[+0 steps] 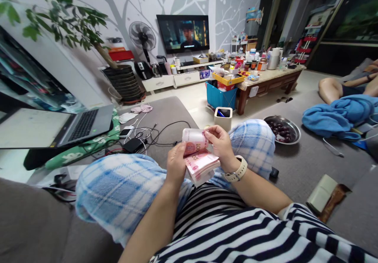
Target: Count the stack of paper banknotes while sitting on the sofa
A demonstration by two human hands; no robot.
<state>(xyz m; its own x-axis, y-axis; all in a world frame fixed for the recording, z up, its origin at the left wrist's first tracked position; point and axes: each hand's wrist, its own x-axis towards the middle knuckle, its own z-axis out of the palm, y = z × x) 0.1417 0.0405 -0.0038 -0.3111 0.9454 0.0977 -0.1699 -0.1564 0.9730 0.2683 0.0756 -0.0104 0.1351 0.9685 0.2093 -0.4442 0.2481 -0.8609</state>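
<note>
A thick stack of red 100 banknotes (202, 163) is held over my lap, between my knees. My left hand (176, 162) grips the stack at its left side, thumb on top. At the upper right, my right hand (220, 143) pinches the corner of a raised note, which is bent up from the stack so its pale end shows. The lower notes fan out slightly toward me. A cream watch (237, 169) is on my right wrist. How many notes are lifted I cannot tell.
On the sofa (168, 111) to my left are tangled cables, a phone (126, 132) and a laptop (84, 125). To the right sit a metal bowl of dark fruit (282, 130), a pale wallet (321, 192) and a blue cloth (339, 115). Another person's legs (332, 87) show at far right.
</note>
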